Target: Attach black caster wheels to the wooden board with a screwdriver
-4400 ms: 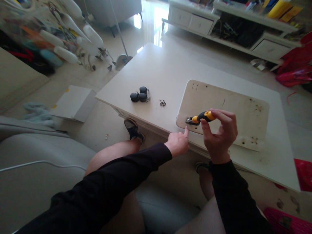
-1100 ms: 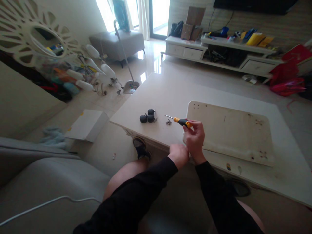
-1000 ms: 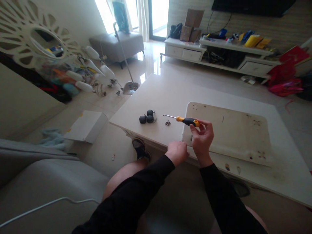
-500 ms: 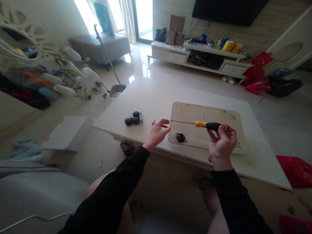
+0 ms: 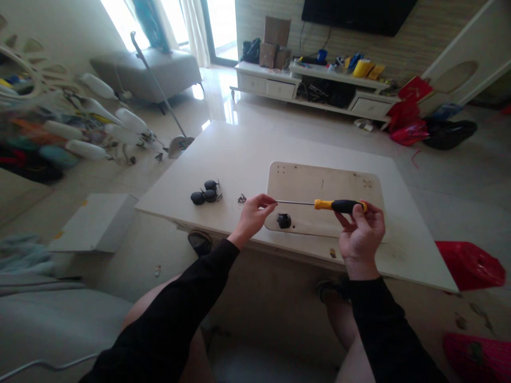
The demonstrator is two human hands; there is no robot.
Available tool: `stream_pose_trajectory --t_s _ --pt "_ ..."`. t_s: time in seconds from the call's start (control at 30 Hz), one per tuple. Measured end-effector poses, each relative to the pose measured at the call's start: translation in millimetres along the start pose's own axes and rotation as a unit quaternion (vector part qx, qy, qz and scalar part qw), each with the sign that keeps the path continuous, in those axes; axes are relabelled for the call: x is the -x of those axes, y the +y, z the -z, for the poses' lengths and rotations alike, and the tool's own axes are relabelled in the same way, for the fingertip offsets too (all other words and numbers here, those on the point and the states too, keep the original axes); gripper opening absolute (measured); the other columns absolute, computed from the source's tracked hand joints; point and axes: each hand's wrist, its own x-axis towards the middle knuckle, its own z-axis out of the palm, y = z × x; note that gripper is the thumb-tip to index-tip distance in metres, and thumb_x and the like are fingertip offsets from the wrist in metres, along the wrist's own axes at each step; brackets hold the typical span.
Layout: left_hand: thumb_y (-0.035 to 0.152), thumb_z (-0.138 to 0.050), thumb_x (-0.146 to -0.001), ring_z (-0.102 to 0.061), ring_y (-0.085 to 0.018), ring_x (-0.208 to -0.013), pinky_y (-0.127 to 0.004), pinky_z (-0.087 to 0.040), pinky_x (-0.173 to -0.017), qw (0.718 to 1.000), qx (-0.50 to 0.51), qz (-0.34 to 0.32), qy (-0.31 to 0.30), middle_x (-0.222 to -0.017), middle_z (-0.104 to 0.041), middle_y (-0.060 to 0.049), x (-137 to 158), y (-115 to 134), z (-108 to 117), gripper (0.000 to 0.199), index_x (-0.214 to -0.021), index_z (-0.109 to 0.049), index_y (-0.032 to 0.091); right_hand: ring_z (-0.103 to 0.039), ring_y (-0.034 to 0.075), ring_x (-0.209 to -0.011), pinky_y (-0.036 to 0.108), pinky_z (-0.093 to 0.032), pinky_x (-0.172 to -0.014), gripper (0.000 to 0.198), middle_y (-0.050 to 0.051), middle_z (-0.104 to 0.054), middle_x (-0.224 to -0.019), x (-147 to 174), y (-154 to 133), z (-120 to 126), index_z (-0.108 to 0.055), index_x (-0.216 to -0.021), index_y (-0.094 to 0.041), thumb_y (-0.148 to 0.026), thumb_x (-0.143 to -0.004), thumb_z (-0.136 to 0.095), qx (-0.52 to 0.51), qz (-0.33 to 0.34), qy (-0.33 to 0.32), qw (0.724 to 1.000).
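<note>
A screwdriver (image 5: 342, 206) with a yellow and black handle is held level above the board by my right hand (image 5: 363, 234), its fingers closed round the handle's end. My left hand (image 5: 255, 213) pinches the tip of the shaft; whether a screw is between those fingers is hidden. Below lies a pale, round-cornered board (image 5: 323, 183) with small holes near its corners. One black caster wheel (image 5: 284, 221) stands on its near left corner. Left of my left hand is a small heap of screws (image 5: 241, 198), and farther left sit several black casters (image 5: 209, 195) with metal plates.
The white table (image 5: 235, 154) carries all this. A white box (image 5: 96, 221) stands on the floor at the left, and a red stool (image 5: 469, 266) at the right. Beyond are a TV cabinet (image 5: 265, 85) with boxes and a grey bench (image 5: 175, 74).
My left fingers have closed onto the screwdriver's tip, which was just clear of them before. My right hand keeps its hold on the handle. The whole view has shifted slightly.
</note>
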Motion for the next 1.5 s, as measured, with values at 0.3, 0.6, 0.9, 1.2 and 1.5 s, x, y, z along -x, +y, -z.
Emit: stream_pose_trajectory --t_s 0.3,0.6,0.9,1.2,1.5 --pt "0.030 -0.078 -0.085 -0.068 -0.016 -0.076 -0.029 -0.056 -0.076 1.000 -0.024 -0.001 -0.013 -0.084 -0.079 -0.005 0.0 7.1 -2.9 0.012 -0.086 -0.078 0.017 -0.070 0.014 -0.096 0.031 -0.072 -0.069 0.050 -0.003 -0.063 -0.105 3.0 -7.5 3.2 -0.068 -0.098 -0.024 -0.044 -0.064 -0.098 -0.019 0.010 0.017 1.000" --pt "0.027 -0.077 -0.084 -0.067 -0.015 -0.074 -0.027 -0.052 -0.070 1.000 -0.010 -0.002 -0.025 -0.085 -0.079 -0.005 -1.9 12.8 -28.2 0.010 -0.086 -0.078 0.017 -0.069 0.012 -0.085 0.032 -0.071 -0.067 0.054 -0.005 -0.065 -0.097 -6.9 -4.3 48.8 -0.068 -0.096 -0.024 -0.045 -0.059 -0.100 -0.018 -0.010 0.063 0.998" --pt "0.038 -0.084 -0.079 -0.069 -0.016 -0.070 -0.027 -0.050 -0.064 0.994 0.084 0.022 -0.063 -0.075 -0.073 -0.003 -6.0 7.2 -53.9 0.023 -0.085 -0.075 0.017 -0.072 0.014 -0.089 0.030 -0.071 -0.066 0.051 -0.004 -0.067 -0.102 -27.8 -33.4 56.7 -0.066 -0.100 -0.024 -0.045 -0.064 -0.097 -0.038 0.033 0.081 0.995" --pt "0.046 -0.088 -0.076 -0.071 -0.015 -0.072 -0.028 -0.053 -0.068 0.991 0.107 0.048 -0.068 -0.080 -0.075 -0.004 -2.4 7.7 -44.1 0.034 -0.088 -0.076 0.018 -0.070 0.012 -0.094 0.026 -0.071 -0.064 0.044 -0.004 -0.064 -0.103 -12.2 -36.4 30.9 -0.070 -0.099 -0.024 -0.042 -0.067 -0.096 -0.023 0.045 0.036 0.998" --pt "0.048 -0.089 -0.075 -0.069 -0.016 -0.069 -0.029 -0.053 -0.068 0.992 0.103 0.042 -0.063 -0.075 -0.073 -0.002 -2.2 2.7 -32.9 0.035 -0.087 -0.074 0.018 -0.070 0.013 -0.094 0.026 -0.072 -0.063 0.044 -0.004 -0.064 -0.102 -3.0 -31.4 18.2 -0.070 -0.098 -0.023 -0.039 -0.067 -0.096 -0.026 0.038 0.021 0.999"
